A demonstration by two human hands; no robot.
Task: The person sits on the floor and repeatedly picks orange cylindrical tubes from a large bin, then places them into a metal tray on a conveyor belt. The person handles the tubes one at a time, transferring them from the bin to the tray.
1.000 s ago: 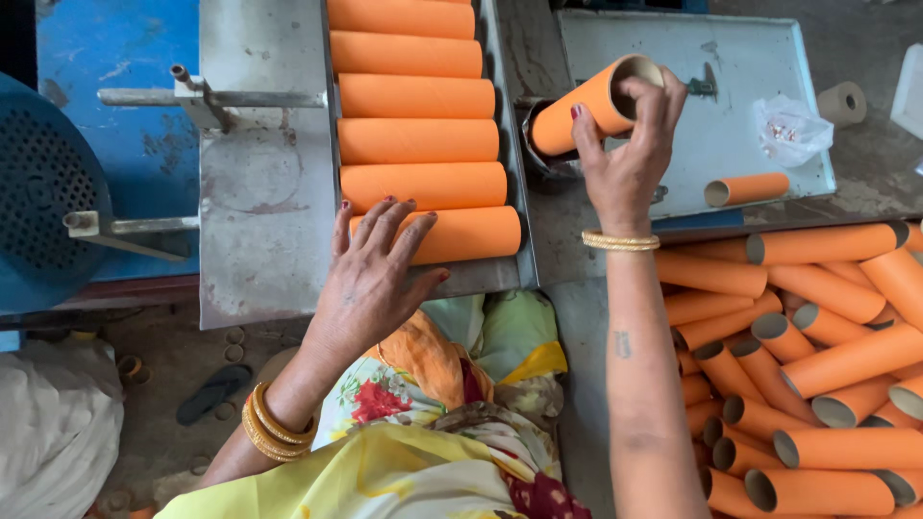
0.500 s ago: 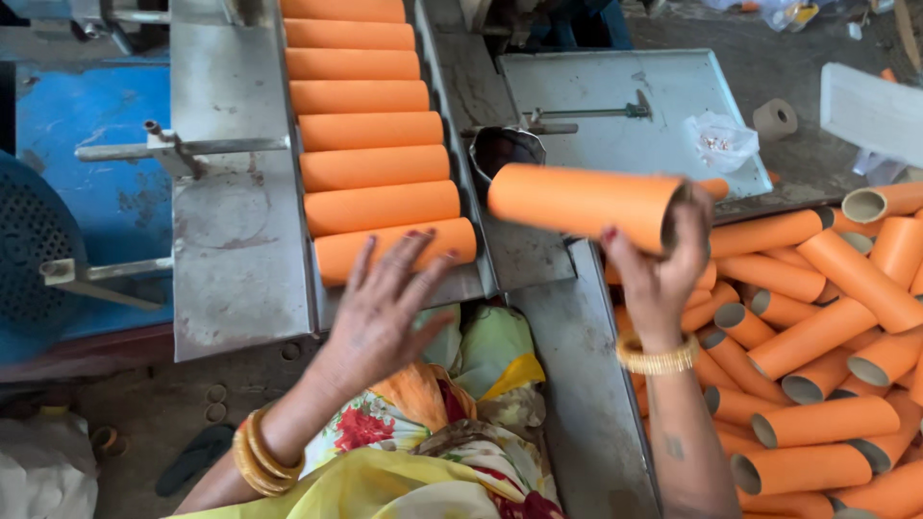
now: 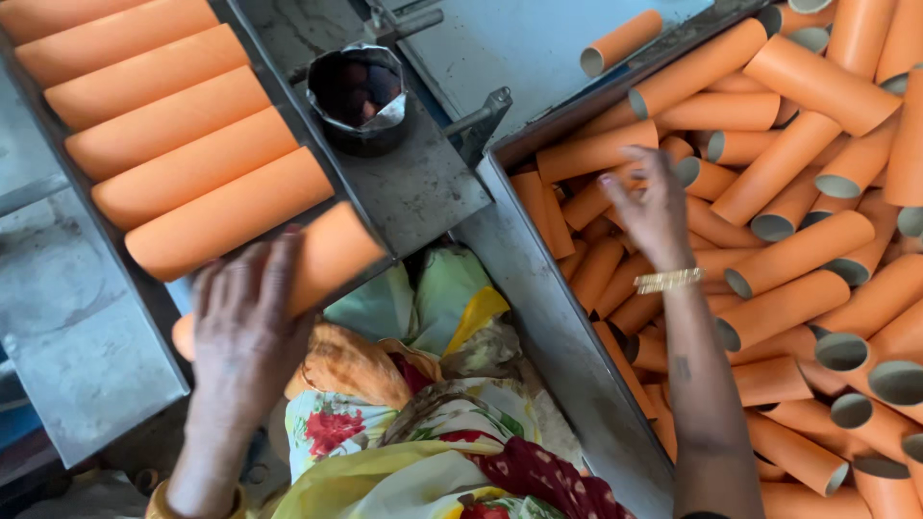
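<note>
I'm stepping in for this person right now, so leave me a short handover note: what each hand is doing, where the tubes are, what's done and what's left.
Left hand: flat on the nearest orange tube, at the near end of the metal tray; palm presses on it, not gripping.
Right hand: open, empty, fingers spread over the loose tubes in the bin.
Done: row of tubes lies side by side in the tray.
Left: many tubes are piled in the bin. One short tube lies on the grey plate behind, beside a dark metal cup.
</note>
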